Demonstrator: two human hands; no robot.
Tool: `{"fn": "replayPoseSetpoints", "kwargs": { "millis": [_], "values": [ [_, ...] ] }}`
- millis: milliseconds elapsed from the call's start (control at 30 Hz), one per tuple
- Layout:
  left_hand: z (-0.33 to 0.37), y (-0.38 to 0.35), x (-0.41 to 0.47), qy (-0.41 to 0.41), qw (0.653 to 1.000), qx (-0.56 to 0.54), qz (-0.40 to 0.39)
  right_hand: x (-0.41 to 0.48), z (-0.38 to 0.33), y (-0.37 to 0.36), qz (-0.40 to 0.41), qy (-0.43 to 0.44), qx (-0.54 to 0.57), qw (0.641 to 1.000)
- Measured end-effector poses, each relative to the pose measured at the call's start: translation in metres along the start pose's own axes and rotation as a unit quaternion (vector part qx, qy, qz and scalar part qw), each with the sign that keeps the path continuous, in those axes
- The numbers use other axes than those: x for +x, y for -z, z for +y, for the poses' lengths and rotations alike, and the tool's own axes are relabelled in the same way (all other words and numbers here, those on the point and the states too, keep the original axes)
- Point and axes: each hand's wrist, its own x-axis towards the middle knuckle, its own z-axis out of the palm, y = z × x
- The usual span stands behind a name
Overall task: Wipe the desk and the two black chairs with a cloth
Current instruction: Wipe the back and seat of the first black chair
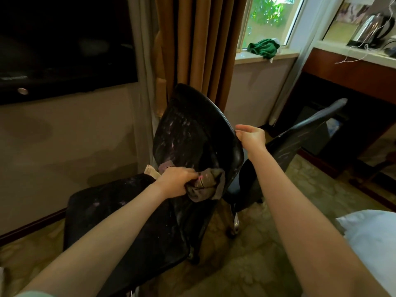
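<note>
A black chair (192, 133) with a worn, flecked backrest stands in front of me, its seat (120, 221) to the lower left. My left hand (177, 183) grips a bunched grey-brown cloth (207, 185) and holds it against the lower part of the backrest. My right hand (250, 137) holds the backrest's right edge, thumb on the front side. A second black chair (300, 138) stands behind to the right, partly hidden by my right arm. The wooden desk (347, 76) is at the far right.
A green cloth (263, 48) lies on the window sill. A kettle (368, 31) stands on the shelf above the desk. Brown curtains (199, 46) hang behind the chair, a dark television (64, 43) is on the left wall, and a white pillow (372, 243) is at the lower right.
</note>
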Motion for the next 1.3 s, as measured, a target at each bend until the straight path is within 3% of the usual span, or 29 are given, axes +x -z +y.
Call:
{"fn": "replayPoseSetpoints", "kwargs": {
  "millis": [67, 167, 300, 400, 467, 567, 733, 900, 1100, 1200, 1300],
  "values": [
    [-0.009, 0.007, -0.011, 0.019, 1.000, 0.002, -0.012, -0.006, 0.002, 0.001, 0.005, 0.005, 0.007, 1.000],
    [-0.013, 0.029, -0.015, 0.057, 0.989, -0.073, 0.113, -0.014, 0.007, 0.001, 0.008, 0.022, 0.022, 0.999],
    [0.012, 0.064, 0.014, 0.014, 0.967, -0.083, 0.240, -0.023, 0.006, -0.002, 0.029, 0.029, 0.023, 0.999],
    [0.035, 0.066, 0.039, -0.032, 0.965, -0.042, 0.257, -0.027, 0.000, 0.004, 0.082, 0.035, 0.073, 0.993],
    [0.044, 0.055, 0.048, -0.076, 0.966, 0.015, 0.248, -0.033, 0.000, 0.016, 0.120, 0.071, 0.027, 0.990],
    [0.048, 0.034, 0.047, -0.133, 0.955, 0.083, 0.252, -0.044, 0.017, 0.022, 0.090, 0.118, -0.053, 0.987],
    [0.034, 0.013, 0.044, -0.204, 0.924, 0.135, 0.293, -0.061, 0.057, 0.009, 0.101, 0.187, -0.041, 0.976],
    [0.018, -0.015, 0.025, -0.238, 0.923, 0.171, 0.250, -0.069, 0.087, -0.004, 0.111, 0.196, -0.024, 0.974],
    [0.003, -0.022, -0.009, -0.215, 0.943, 0.255, -0.007, -0.083, 0.129, -0.012, 0.069, 0.096, -0.129, 0.985],
    [0.006, -0.004, -0.007, -0.221, 0.944, 0.243, 0.040, -0.087, 0.113, -0.013, 0.121, 0.163, -0.096, 0.974],
    [0.019, 0.024, 0.010, -0.222, 0.943, 0.224, 0.106, -0.089, 0.084, -0.008, 0.147, 0.347, -0.081, 0.923]
  ]
}}
